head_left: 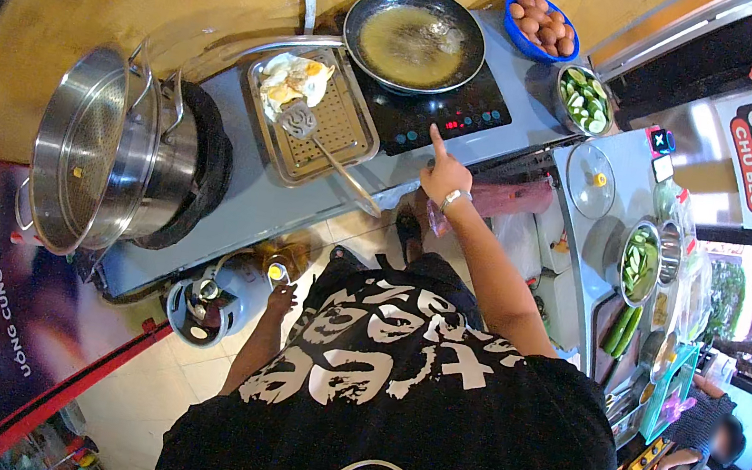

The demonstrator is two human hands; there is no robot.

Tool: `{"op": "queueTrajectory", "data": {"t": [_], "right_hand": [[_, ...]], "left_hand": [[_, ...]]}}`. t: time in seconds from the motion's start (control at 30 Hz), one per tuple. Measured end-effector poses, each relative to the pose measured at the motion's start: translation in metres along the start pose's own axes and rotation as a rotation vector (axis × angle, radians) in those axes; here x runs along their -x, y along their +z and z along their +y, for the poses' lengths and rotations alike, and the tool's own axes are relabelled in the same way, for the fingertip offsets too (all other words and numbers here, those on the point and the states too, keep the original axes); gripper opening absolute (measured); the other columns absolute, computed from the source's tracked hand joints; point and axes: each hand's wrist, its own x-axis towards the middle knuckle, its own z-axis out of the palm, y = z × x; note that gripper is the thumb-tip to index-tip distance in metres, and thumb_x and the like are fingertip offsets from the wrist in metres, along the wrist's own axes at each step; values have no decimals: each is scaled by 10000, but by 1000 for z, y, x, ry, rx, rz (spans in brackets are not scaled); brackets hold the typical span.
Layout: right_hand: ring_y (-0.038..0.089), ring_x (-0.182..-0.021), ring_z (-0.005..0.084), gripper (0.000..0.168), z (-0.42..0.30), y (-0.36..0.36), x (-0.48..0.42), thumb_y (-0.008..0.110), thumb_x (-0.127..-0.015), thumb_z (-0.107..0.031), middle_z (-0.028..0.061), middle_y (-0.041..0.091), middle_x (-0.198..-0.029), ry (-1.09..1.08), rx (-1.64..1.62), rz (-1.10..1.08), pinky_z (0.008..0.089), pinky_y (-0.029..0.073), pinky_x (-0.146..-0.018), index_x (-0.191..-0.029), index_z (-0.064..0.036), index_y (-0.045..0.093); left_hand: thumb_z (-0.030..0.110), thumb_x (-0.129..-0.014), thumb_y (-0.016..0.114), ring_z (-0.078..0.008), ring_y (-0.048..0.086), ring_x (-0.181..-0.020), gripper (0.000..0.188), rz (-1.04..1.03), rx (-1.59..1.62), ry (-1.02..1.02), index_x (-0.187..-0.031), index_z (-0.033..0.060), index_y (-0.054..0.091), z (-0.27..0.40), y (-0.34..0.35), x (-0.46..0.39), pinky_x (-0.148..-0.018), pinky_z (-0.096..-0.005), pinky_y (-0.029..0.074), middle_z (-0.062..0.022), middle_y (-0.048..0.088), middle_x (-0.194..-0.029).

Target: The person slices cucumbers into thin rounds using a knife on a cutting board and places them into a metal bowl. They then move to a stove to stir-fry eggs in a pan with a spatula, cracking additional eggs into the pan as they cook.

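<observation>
My right hand (pixel 448 173) extends its index finger to the control panel of a black induction cooktop (pixel 392 118); its other fingers are curled and it holds nothing. A black frying pan (pixel 414 38) with oil stands on the cooktop. Left of it, fried eggs (pixel 294 83) lie on a perforated metal tray (pixel 338 147), with a slotted metal spatula (pixel 332 160) resting across the tray, its head touching the eggs. My left hand (pixel 280 299) is low beside the counter, close to the yellow cap of an oil bottle (pixel 283 251); whether it grips the bottle is unclear.
Large steel steamer pots (pixel 134 158) stand at the left, above a grey gas cylinder (pixel 219 299). Eggs fill a blue basket (pixel 540 31), beside a bowl of cut limes and cucumber (pixel 583 102). A glass lid (pixel 591 181) lies on the side counter. Another person (pixel 699 425) is at the far right.
</observation>
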Motion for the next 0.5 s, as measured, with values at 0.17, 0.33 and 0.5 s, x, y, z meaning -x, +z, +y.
{"op": "queueTrajectory", "data": {"t": [0.17,0.33,0.5], "right_hand": [[681,-801,356,958,9,5,-4,647,-795,-247,183,686,-929,49,35,-12,475,546,-724,-1552,-298,64],[673,-781,367,874,12,-12,-7,636,-781,-254,180,685,-889,-27,-83,34,477,539,-703,-1529,-286,184],[668,-734,326,508,71,-71,-34,674,-811,-271,114,686,-805,-134,-332,306,459,528,-670,-1301,-223,546]], "left_hand": [[450,-813,750,-207,644,-649,465,-95,1,-18,-1080,114,571,-7,-3,16,-563,-385,495,-65,646,-807],[432,-829,731,-210,648,-661,450,-142,-22,-20,-1098,108,571,0,18,28,-577,-383,499,-78,646,-833],[413,-846,711,-212,652,-673,436,-134,-65,10,-1117,102,571,32,49,32,-592,-381,504,-91,647,-860]]}}
